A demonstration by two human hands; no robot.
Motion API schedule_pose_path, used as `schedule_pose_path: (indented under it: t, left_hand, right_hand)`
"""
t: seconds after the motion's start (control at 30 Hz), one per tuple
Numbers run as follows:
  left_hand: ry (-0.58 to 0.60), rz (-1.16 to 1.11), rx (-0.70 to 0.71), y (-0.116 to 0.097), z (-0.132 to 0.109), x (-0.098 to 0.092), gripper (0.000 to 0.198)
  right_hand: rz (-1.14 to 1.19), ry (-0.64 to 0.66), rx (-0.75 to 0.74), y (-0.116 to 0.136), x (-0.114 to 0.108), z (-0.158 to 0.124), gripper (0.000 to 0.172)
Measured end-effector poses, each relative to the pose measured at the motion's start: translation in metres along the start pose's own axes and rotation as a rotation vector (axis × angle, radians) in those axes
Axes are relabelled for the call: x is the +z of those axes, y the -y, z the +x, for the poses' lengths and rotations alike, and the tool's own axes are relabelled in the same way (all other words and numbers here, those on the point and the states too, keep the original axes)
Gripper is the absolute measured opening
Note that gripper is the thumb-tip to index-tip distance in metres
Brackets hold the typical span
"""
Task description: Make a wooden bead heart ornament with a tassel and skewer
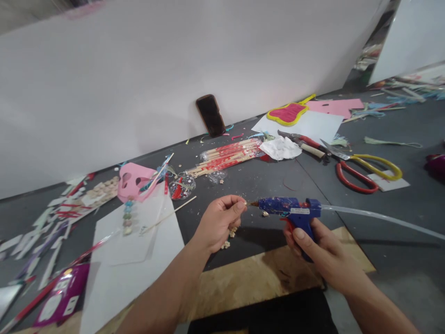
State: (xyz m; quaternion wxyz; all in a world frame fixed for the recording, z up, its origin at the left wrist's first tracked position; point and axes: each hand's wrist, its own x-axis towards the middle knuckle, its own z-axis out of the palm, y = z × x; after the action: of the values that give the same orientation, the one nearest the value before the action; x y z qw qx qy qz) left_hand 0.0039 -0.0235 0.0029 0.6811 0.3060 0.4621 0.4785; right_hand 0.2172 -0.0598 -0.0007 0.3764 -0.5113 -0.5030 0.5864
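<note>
I've got the R hand (pixel 321 243) wrapped round the blue plastic glue gun (pixel 278 205), nozzle aimed at the L hand (pixel 220 220), whose thumb + index pinch a tiny pale bit (pixel 245 203) at the tip; can't tell if they touch. Small cream lumps (pixel 226 244) lie btwn hands on the dark grey counter (pixel 271 181). Red-and-yellow-handled metal scissors (pixel 358 171) sit beyond R hand, large white paper sheet (pixel 97 278) by L forearm.
</note>
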Motion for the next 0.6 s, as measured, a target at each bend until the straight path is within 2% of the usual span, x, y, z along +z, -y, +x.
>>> schedule_pose_path:
  t: [0.13,0.23,0.3,0.4,0.43,0.5,0.57,0.6]
  left_hand:
    - [-0.033,0.014,0.01,0.0,0.0,0.0,0.03]
    - [-0.057,0.067,0.01,0.0,0.0,-0.003,0.03]
    - [-0.08,0.121,0.012,0.0,0.0,-0.005,0.031]
    - [-0.118,0.21,0.001,0.0,-0.002,-0.007,0.033]
    - [-0.128,0.242,-0.003,0.0,-0.003,-0.006,0.034]
    - [-0.137,0.31,-0.011,0.0,-0.004,-0.006,0.033]
    - [-0.134,0.368,-0.01,0.0,-0.006,-0.005,0.032]
    - [-0.133,0.392,-0.011,0.001,-0.007,-0.005,0.031]
  right_hand:
    - [-0.048,0.026,-0.018,0.0,-0.005,0.001,0.036]
    - [-0.198,0.03,-0.085,0.001,-0.019,0.01,0.038]
    - [-0.396,-0.067,-0.139,0.002,-0.033,0.023,0.041]
    - [-0.923,-0.297,-0.175,0.008,-0.056,0.045,0.043]
    - [-1.088,-0.346,-0.138,0.012,-0.062,0.05,0.044]
    - [-1.306,-0.365,-0.002,0.021,-0.07,0.056,0.047]
    - [-1.424,-0.373,0.103,0.03,-0.07,0.054,0.048]
    - [-1.464,-0.412,0.086,0.032,-0.067,0.052,0.046]
